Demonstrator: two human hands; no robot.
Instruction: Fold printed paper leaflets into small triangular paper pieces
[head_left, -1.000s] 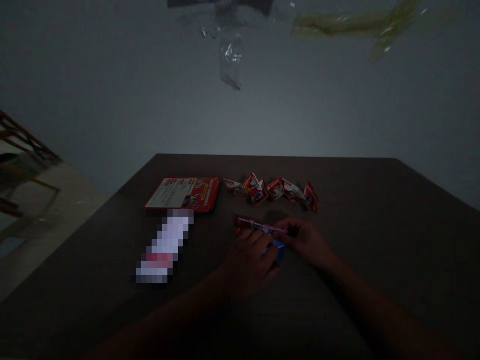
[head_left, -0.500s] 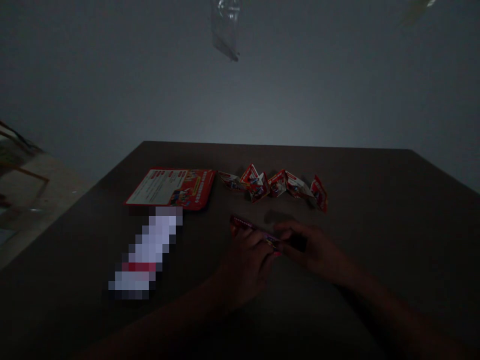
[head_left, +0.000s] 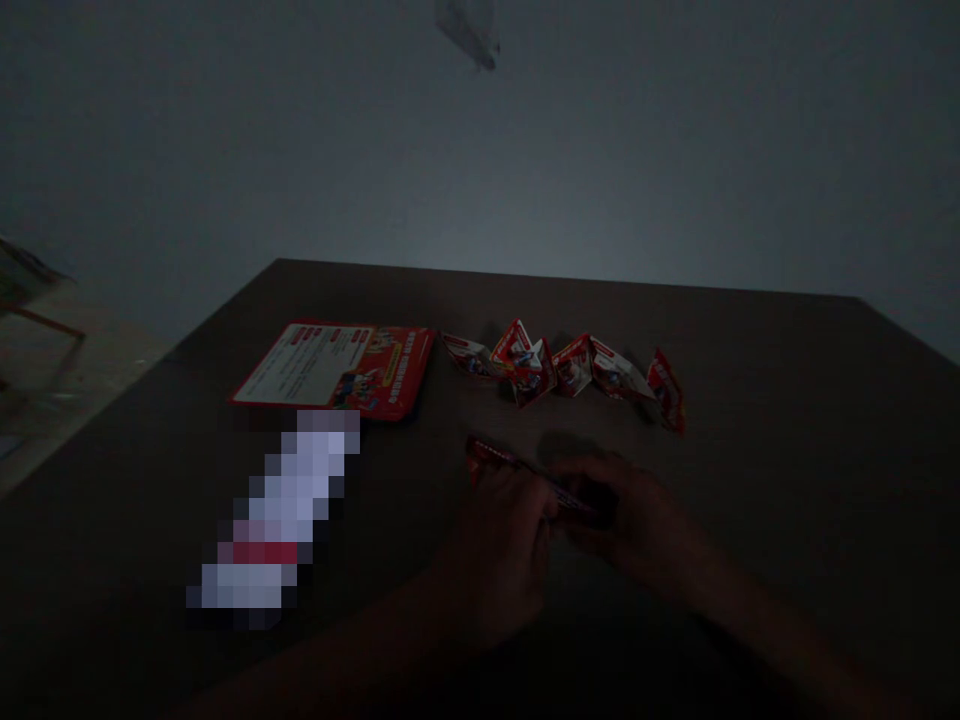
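In dim light my left hand [head_left: 504, 545] is closed on a dark red printed card [head_left: 491, 453], thin and strip-like, just above the table. Its far left end sticks out past my fingers. My right hand [head_left: 637, 515] pinches the other end, thumb below and fingers curled over it. Shadow hides most of the middle of this card, so whether it is folded cannot be made out. Beyond both hands lies a zigzag row of folded red-and-white printed cards [head_left: 574, 365], several panels standing at angles.
A flat red case [head_left: 300, 365] with a white text panel and printed figures lies at the back left. In front of it glows a pixelated, phone-shaped object [head_left: 300, 500]. The dark tabletop [head_left: 787, 400] meets a grey wall, where a clear plastic bag [head_left: 471, 30] hangs.
My right fingers have closed further around the card's right end, and my left fingers have curled tighter. The view has shifted slightly; the row of folded cards stays in place.
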